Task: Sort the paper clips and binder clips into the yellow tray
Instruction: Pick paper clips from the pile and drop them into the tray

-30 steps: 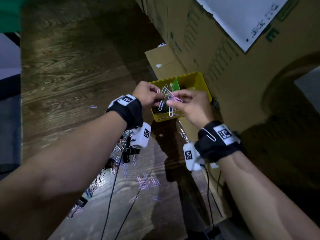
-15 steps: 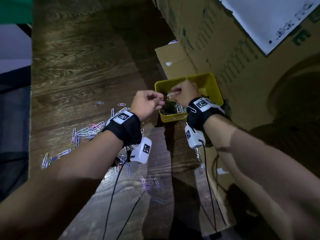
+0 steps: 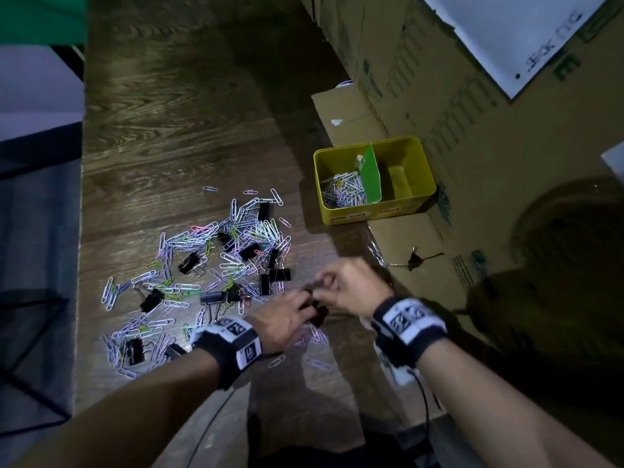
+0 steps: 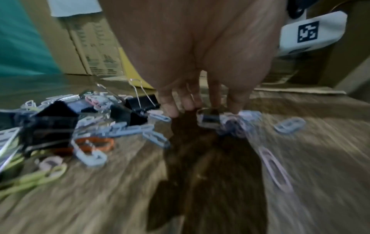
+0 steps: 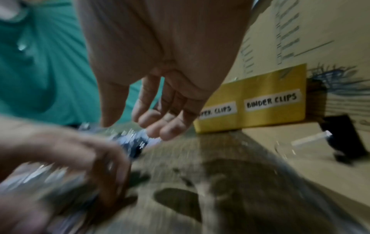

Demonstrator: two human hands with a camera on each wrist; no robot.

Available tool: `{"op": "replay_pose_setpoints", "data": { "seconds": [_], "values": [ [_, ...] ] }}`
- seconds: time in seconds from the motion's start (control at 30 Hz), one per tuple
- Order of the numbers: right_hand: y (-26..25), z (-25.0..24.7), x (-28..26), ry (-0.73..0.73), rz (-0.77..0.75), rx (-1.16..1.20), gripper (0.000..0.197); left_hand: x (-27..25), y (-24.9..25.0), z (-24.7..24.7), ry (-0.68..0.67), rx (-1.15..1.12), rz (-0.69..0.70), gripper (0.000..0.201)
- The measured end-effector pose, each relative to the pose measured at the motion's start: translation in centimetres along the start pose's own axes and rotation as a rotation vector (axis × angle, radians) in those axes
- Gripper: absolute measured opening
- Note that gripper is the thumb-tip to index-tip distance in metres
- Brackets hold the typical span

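The yellow tray (image 3: 420,170) stands at the table's right edge; a green divider (image 3: 369,177) splits it. Its left compartment holds paper clips (image 3: 342,190); the right one looks bare. Front labels read "paper clips" and "binder clips" (image 5: 271,100). A pile of coloured paper clips (image 3: 236,238) and black binder clips (image 3: 189,261) covers the table's middle. My left hand (image 3: 309,298) reaches down at the pile's near right edge, fingertips (image 4: 170,110) on the table beside a small clip cluster (image 4: 210,118). My right hand (image 3: 322,285) hovers close beside it, fingers (image 5: 170,131) loosely curled and holding nothing.
Tall cardboard boxes (image 3: 472,130) wall off the right side, with flat cardboard (image 3: 351,116) under and behind the tray. One black binder clip (image 3: 413,261) lies on the cardboard right of my hands. The table's left edge (image 3: 81,231) drops away. Cables hang from both wrists.
Both hands have left the tray and come back down to the near right edge of the pile. The paper clips they held over the tray are no longer in them.
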State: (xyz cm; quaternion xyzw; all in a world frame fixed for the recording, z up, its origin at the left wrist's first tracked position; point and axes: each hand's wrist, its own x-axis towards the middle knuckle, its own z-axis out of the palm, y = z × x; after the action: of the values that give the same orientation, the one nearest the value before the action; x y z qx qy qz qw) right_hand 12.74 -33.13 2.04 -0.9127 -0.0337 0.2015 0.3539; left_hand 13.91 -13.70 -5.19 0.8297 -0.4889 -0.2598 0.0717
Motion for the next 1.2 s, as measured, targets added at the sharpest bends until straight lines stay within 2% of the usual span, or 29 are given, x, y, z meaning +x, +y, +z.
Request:
{"op": "replay_pose_setpoints", "data": {
  "seconds": [0.07, 0.13, 0.23, 0.3, 0.4, 0.53, 0.67, 0.77, 0.93, 1.03, 1.1, 1.2],
  "values": [
    [0.8, 3.5, -2.2, -0.172, 0.041, -0.128, 0.055, -1.5, 0.6, 1.2, 0.005, 0.036, -0.028, 0.033],
    [1.3, 6.3, -4.0, -0.274, 0.055, -0.248, 0.077, -3.0, 0.9, 1.8, 0.059, 0.015, 0.007, 0.033],
    [1.2, 8.9, -5.6, -0.268, 0.021, -0.270, 0.084, -4.9, 0.8, 2.9, 0.074, 0.072, 0.072, 0.050],
    [0.8, 9.5, -5.9, -0.228, 0.023, -0.295, 0.080, -5.6, 1.1, 3.1, 0.060, 0.118, 0.050, 0.057],
    [0.2, 9.8, -5.9, -0.203, 0.052, -0.281, 0.070, -5.6, 2.0, 3.7, 0.133, 0.208, 0.053, 0.041],
    [-0.1, 10.2, -5.9, -0.223, 0.021, -0.268, 0.050, -5.7, 2.5, 5.1, 0.166, 0.199, 0.027, 0.031],
    [-0.2, 10.6, -6.0, -0.215, 0.096, -0.208, 0.035, -6.0, 2.1, 5.4, 0.124, 0.176, 0.026, 0.027],
    [-0.1, 11.0, -6.1, -0.226, 0.124, -0.263, 0.026, -6.0, 2.0, 5.3, 0.063, 0.212, 0.020, 0.035],
    [0.1, 11.3, -5.8, -0.290, 0.073, -0.389, 0.023, -6.0, 2.3, 5.3, 0.041, 0.213, 0.031, 0.038],
    [-0.3, 11.5, -5.2, -0.348, 0.235, -0.379, 0.029, -6.0, 2.6, 5.3, 0.081, 0.185, -0.047, 0.036],
    [-0.5, 11.7, -5.2, -0.365, 0.260, -0.364, 0.029, -6.0, 3.1, 5.3, 0.096, 0.195, -0.086, 0.037],
    [-0.4, 11.7, -5.8, -0.261, 0.176, -0.367, 0.023, -5.9, 3.4, 5.1, 0.072, 0.249, -0.108, 0.034]
  ]
}}
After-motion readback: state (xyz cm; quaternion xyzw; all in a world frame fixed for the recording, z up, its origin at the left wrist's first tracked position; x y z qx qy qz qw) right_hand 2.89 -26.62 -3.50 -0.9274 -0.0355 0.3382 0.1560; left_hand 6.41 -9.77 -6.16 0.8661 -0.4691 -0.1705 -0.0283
